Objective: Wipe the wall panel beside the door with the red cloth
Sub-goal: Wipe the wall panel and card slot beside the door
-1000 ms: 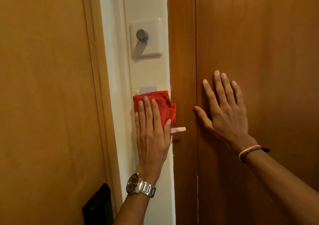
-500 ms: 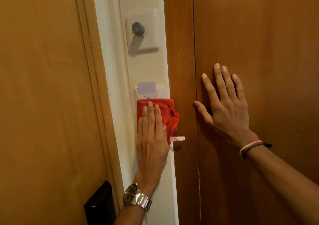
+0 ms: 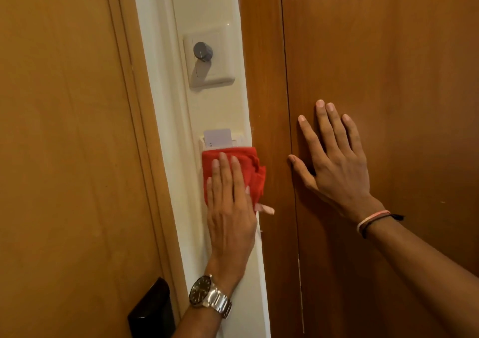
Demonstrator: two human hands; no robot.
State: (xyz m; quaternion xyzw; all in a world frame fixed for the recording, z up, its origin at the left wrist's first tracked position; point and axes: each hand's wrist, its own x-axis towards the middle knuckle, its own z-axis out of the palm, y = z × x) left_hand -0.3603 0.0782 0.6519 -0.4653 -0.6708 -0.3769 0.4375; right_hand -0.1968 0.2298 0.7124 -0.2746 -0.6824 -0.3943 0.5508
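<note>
A narrow cream wall panel (image 3: 181, 119) runs vertically between the light wooden door (image 3: 64, 143) on the left and darker wood panelling (image 3: 388, 52) on the right. My left hand (image 3: 230, 208) presses the folded red cloth (image 3: 248, 171) flat against the panel, just below a key-card holder with a white card (image 3: 217, 138). The cloth covers the holder's lower part. My right hand (image 3: 334, 156) lies flat with fingers spread on the dark wood, holding nothing.
A cream switch plate with a grey round knob (image 3: 203, 51) is mounted higher on the panel. A black door lock plate (image 3: 151, 311) sits at the bottom left. A small pale tag (image 3: 267, 209) sticks out at the panel's right edge.
The left hand has slid the red cloth down the panel, uncovering the white card above it. The right hand has stayed flat on the wood.
</note>
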